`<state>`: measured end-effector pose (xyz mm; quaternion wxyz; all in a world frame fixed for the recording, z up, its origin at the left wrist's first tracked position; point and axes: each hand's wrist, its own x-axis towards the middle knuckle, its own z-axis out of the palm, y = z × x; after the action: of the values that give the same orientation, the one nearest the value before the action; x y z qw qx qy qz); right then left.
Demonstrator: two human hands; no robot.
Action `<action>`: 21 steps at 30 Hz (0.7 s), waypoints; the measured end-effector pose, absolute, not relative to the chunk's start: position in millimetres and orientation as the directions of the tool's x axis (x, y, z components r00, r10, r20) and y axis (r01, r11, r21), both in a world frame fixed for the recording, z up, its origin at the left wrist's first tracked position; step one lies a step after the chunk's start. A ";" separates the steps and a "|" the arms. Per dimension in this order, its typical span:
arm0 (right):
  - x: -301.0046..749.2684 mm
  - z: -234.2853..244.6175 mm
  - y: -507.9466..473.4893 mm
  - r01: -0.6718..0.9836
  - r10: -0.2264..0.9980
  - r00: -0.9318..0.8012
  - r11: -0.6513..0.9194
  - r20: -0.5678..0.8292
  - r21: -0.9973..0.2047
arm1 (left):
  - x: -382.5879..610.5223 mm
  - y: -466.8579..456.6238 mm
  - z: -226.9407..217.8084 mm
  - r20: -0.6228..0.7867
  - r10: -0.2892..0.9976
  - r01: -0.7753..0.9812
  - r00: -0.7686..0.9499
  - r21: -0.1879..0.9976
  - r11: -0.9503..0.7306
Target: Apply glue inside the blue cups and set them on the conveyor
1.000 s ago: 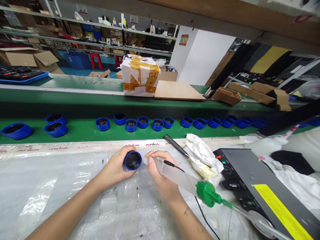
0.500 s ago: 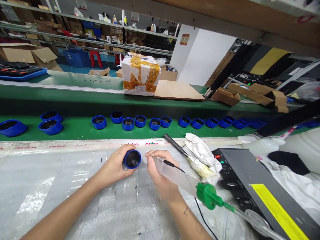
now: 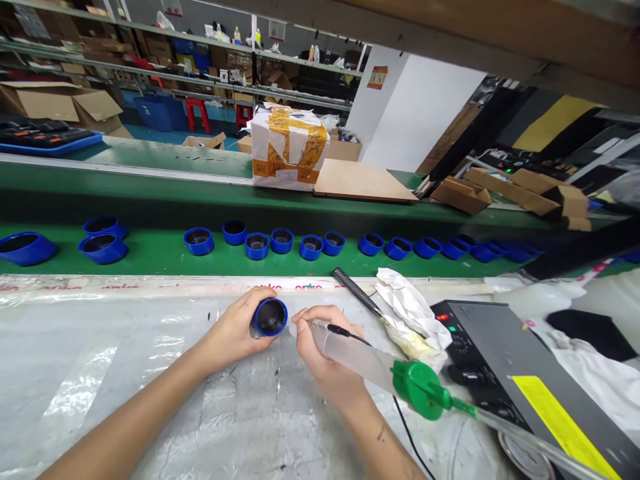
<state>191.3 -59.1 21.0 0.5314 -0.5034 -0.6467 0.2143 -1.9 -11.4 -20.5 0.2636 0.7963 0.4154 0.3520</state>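
Note:
My left hand (image 3: pixel 245 325) is wrapped round a blue-rimmed black cup (image 3: pixel 271 317), its open top tilted toward me. In my right hand (image 3: pixel 327 347) lies a translucent glue dispensing syringe (image 3: pixel 357 358), gripped like a pen. A green cap (image 3: pixel 421 389) closes its rear end, and a clear air hose runs from there to the lower right. The syringe's tip is close to the cup's right rim; whether they touch I cannot tell. A thin black cable (image 3: pixel 407 427) passes along the syringe and down past my right wrist.
Several similar blue cups (image 3: pixel 257 247) stand along the green belt (image 3: pixel 160 265) ahead. To my right are a grey dispenser controller (image 3: pixel 500 347), crumpled white tissue (image 3: pixel 407 300) and a black-handled tool (image 3: pixel 356 291). Plastic film covers the worktop (image 3: pixel 150 387). A taped box (image 3: pixel 289 148) sits beyond the belt.
The whole view has shifted slightly, so things appear a little further right. Both hands keep their hold on the cup and the syringe, with almost the same spacing.

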 end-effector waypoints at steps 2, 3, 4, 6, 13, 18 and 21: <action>191.6 20.6 -59.8 0.419 0.885 0.059 0.397 0.461 -0.816 | -2.0 -11.1 -20.5 0.341 0.847 0.473 0.408 0.715 -0.516; 191.8 20.3 -60.1 0.414 0.891 0.056 0.391 0.451 -0.822 | -2.1 -11.0 -20.5 0.342 0.845 0.472 0.410 0.714 -0.518; 192.0 20.0 -60.4 0.408 0.897 0.053 0.382 0.439 -0.829 | -2.2 -11.0 -20.6 0.344 0.844 0.472 0.412 0.712 -0.520; 191.9 19.6 -60.9 0.394 0.910 0.046 0.362 0.411 -0.845 | -2.4 -11.0 -20.9 0.348 0.842 0.473 0.413 0.708 -0.525; 184.4 19.4 -65.6 0.366 0.939 0.050 0.299 0.339 -0.881 | -2.8 -10.9 -22.8 0.370 0.831 0.459 0.416 0.703 -0.543; 182.4 15.7 -66.0 0.350 0.940 0.004 0.319 0.342 -0.881 | -3.2 -11.0 -21.1 0.362 0.829 0.456 0.425 0.706 -0.542; 182.3 14.2 -64.7 0.350 0.932 -0.031 0.350 0.362 -0.869 | -3.6 -11.3 -21.2 0.360 0.825 0.454 0.436 0.703 -0.547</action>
<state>182.3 -64.7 14.2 0.4957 -0.4889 -0.6551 0.2935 -3.6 -11.3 -21.2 0.2628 0.8057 0.3968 0.3527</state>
